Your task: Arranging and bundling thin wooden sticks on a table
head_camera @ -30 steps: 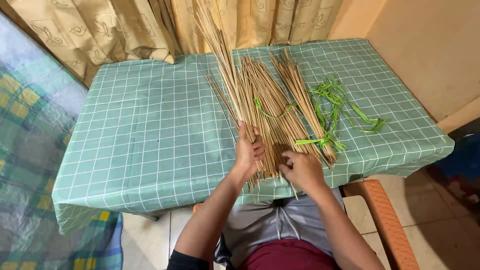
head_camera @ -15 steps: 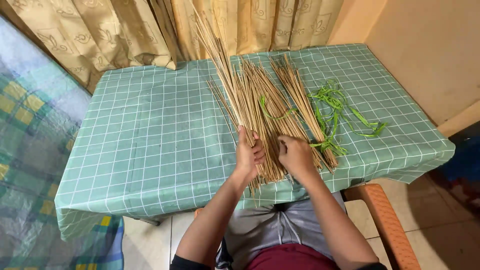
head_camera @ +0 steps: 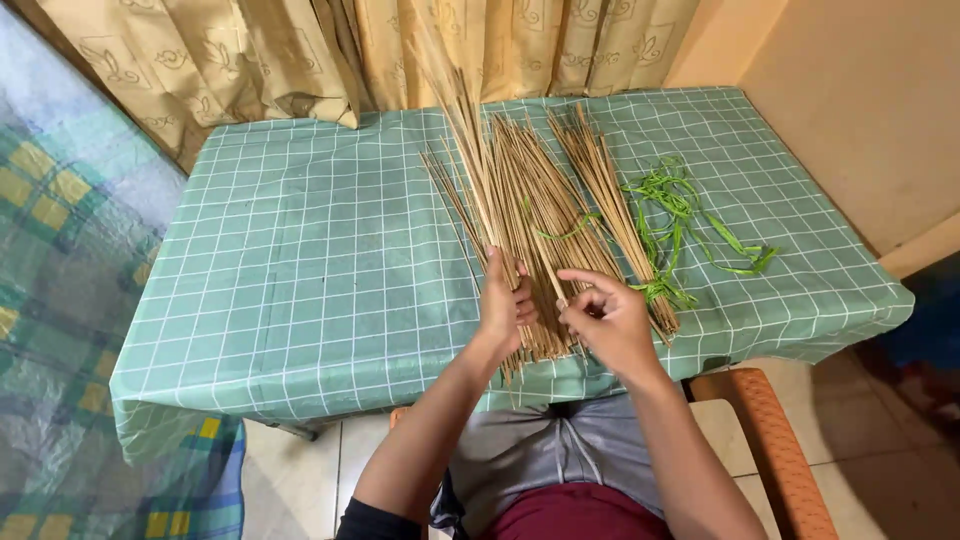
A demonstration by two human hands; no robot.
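Note:
A fan of long thin tan sticks [head_camera: 530, 205] lies on a table covered with a green checked cloth [head_camera: 300, 270]. My left hand [head_camera: 503, 300] grips several of the sticks near their lower ends, so they stand up slanted toward the curtain. My right hand [head_camera: 605, 320] is beside it, fingers curled and pinching a single stick at the lower end of the pile. Green leaf strips [head_camera: 680, 225] lie in a loose tangle to the right of the sticks, and one strip crosses the pile.
Beige patterned curtains [head_camera: 300, 55] hang behind the table. A plain wall [head_camera: 850, 110] stands to the right. An orange chair arm [head_camera: 770, 450] is beside my right forearm. A checked blue and yellow blanket [head_camera: 50, 300] lies to the left.
My right hand has lifted off the stick ends and moved slightly right, fingers now pinching one stick. My left hand keeps its hold on the raised sticks.

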